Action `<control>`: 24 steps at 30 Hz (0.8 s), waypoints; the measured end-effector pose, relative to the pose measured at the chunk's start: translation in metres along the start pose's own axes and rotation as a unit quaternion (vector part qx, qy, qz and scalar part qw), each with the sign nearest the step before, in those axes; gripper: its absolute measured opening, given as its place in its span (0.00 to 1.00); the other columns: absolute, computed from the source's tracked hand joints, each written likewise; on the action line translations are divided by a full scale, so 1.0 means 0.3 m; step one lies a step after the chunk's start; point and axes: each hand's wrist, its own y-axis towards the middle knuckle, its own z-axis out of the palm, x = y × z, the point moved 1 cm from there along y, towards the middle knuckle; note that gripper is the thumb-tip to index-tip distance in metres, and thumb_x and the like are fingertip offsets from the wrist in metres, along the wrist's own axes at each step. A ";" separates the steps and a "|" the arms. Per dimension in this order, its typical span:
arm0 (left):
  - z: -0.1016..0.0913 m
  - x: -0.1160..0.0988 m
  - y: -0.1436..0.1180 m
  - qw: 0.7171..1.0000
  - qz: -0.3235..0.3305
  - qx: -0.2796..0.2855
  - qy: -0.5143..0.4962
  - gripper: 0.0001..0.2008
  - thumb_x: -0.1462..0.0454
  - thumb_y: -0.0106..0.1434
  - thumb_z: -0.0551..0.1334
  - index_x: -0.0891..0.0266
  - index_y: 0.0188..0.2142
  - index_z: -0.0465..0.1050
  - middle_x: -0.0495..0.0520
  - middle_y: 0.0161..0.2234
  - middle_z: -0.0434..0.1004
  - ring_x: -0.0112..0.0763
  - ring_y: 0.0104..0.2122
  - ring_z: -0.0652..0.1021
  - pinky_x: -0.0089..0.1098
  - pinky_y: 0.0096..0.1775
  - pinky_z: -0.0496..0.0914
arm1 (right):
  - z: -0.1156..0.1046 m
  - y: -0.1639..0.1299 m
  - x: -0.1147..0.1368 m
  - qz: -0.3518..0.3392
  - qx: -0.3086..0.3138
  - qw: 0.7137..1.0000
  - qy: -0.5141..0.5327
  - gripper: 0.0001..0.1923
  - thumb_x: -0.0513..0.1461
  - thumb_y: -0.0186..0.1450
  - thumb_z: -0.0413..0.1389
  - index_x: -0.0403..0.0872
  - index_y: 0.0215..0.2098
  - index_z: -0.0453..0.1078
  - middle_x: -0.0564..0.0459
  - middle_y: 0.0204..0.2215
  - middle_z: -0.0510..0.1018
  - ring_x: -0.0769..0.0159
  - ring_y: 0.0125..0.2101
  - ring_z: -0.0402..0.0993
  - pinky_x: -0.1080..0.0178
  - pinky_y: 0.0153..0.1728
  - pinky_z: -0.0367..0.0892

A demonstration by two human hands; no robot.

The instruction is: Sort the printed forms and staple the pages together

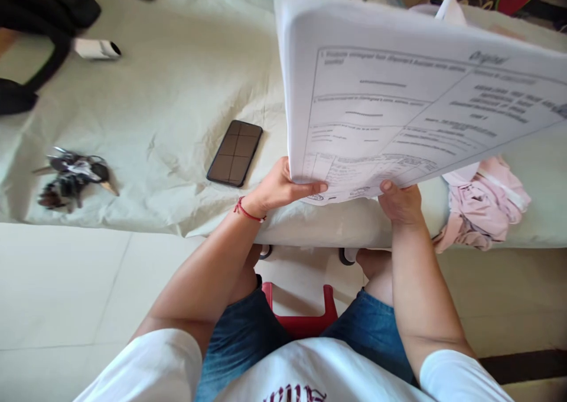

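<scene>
Both hands pinch the near edge of a printed form [398,107], left hand [277,186] at its corner, right hand [401,201] beside it. The sheet is lifted over the counter [177,95]; its boxed print is too blurred to read. On the creased pale cloth lie a dark phone [234,153], keys [73,177] and pink fabric [482,204].

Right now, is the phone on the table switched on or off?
Off, it seems: the phone lies face up on the table, its screen dark, showing only a reflected grid of lines.
</scene>
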 end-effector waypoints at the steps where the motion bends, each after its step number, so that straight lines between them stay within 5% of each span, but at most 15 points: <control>1: -0.003 0.003 0.002 1.000 -0.002 0.010 -0.001 0.21 0.51 0.52 0.86 0.58 0.39 0.87 0.59 0.42 0.91 0.62 0.56 0.88 0.54 0.58 0.86 | -0.006 -0.002 0.009 0.004 0.014 1.000 -0.005 0.44 0.64 0.56 0.78 0.59 0.65 0.80 0.48 0.63 0.86 0.45 0.71 0.79 0.42 0.74 0.75; 5: -0.001 0.005 0.007 0.999 -0.022 0.047 0.000 0.21 0.51 0.56 0.84 0.57 0.44 0.88 0.59 0.45 0.92 0.60 0.55 0.88 0.54 0.58 0.86 | -0.033 -0.021 0.028 0.034 0.049 0.995 -0.079 0.42 0.55 0.56 0.82 0.59 0.66 0.80 0.50 0.59 0.88 0.45 0.72 0.78 0.42 0.75 0.74; 11: 0.016 -0.026 -0.006 0.998 -0.009 0.058 -0.035 0.29 0.47 0.61 0.81 0.58 0.56 0.87 0.61 0.59 0.90 0.60 0.62 0.86 0.55 0.63 0.83 | -0.074 -0.062 0.010 -0.002 -0.034 0.991 -0.127 0.33 0.53 0.63 0.78 0.59 0.65 0.82 0.53 0.57 0.89 0.45 0.76 0.73 0.40 0.81 0.67; 18: 0.008 -0.004 0.022 0.991 -0.070 0.117 -0.017 0.29 0.41 0.64 0.79 0.59 0.52 0.88 0.63 0.56 0.91 0.61 0.62 0.86 0.53 0.63 0.84 | -0.051 -0.040 0.028 0.000 0.009 0.993 -0.119 0.33 0.54 0.65 0.77 0.60 0.66 0.81 0.54 0.61 0.87 0.49 0.79 0.68 0.41 0.84 0.58; 24: -0.003 0.014 0.028 0.988 -0.082 0.107 -0.073 0.32 0.34 0.70 0.70 0.59 0.48 0.89 0.64 0.52 0.92 0.59 0.57 0.89 0.49 0.58 0.87 | -0.056 -0.033 0.026 0.047 0.021 0.997 -0.061 0.32 0.53 0.65 0.77 0.59 0.64 0.82 0.55 0.67 0.84 0.48 0.75 0.74 0.41 0.80 0.67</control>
